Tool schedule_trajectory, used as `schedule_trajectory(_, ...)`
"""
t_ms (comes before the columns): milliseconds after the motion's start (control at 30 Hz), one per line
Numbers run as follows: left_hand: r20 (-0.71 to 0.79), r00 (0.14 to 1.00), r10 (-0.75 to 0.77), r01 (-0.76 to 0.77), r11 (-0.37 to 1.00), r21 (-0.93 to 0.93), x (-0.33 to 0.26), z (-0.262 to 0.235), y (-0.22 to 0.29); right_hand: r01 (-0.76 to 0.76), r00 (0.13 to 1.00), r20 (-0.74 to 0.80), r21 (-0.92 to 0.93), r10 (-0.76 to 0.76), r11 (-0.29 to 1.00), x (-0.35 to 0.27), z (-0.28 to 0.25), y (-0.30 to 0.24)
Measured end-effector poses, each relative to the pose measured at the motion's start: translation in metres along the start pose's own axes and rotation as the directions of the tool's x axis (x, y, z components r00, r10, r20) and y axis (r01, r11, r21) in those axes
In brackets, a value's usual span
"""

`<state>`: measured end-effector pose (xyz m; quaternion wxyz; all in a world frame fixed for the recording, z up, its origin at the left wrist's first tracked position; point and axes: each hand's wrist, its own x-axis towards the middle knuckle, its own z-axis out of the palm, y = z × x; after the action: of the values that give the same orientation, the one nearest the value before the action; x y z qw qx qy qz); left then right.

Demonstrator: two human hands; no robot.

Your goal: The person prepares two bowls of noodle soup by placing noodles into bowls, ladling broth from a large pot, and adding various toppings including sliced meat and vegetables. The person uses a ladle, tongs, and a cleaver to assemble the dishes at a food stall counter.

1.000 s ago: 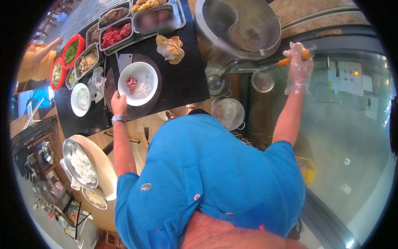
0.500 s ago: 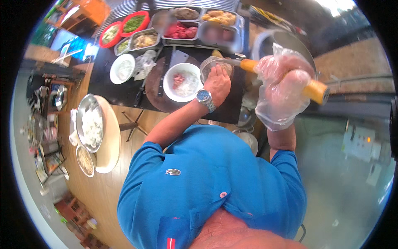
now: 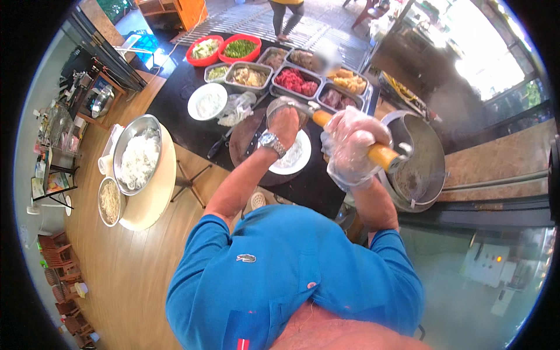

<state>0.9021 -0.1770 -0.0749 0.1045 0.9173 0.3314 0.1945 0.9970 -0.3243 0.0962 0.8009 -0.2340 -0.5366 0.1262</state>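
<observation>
My right hand [image 3: 353, 137], in a clear plastic glove, is closed around the yellow handle [image 3: 382, 156] of a long-handled strainer. Its mesh basket [image 3: 274, 108] is at the far side of a white bowl [image 3: 298, 166]. My bare left hand [image 3: 284, 125], with a metal watch at the wrist, reaches to the basket; its fingertips are hidden there. White noodles lie in the bowl, which my left hand and wrist partly cover. Underneath is a round dark chopping board [image 3: 239, 137], with a dark-handled knife [image 3: 254, 143] on it beside the bowl.
Metal trays of meats [image 3: 297, 81] and two red bowls of chopped greens [image 3: 240, 49] stand at the back. A large pot [image 3: 431, 181] is at right. White noodles fill a steel bowl [image 3: 118, 157] on a round table at left. A person [image 3: 286, 14] stands beyond.
The view has shifted. The strainer basket has moved from the bowl's right to its far side, with both hands following. The left hand's fingers, outstretched before, now point into the basket.
</observation>
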Motion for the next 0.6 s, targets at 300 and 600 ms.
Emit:
schedule_trajectory(300, 0.058, 0.993, -0.107, 0.11, 0.992, -0.063, 0.002, 0.014, -0.03, 0.002, 1.0, 0.017, -0.072, 0.0, 0.997, -0.011, 0.012, 0.028)
schedule_trajectory(600, 0.123, 0.981, 0.146, -0.153, 0.987, 0.045, -0.053, 0.047, -0.023, 0.064, 0.993, 0.107, -0.148, -0.048, 0.987, -0.005, -0.027, 0.043)
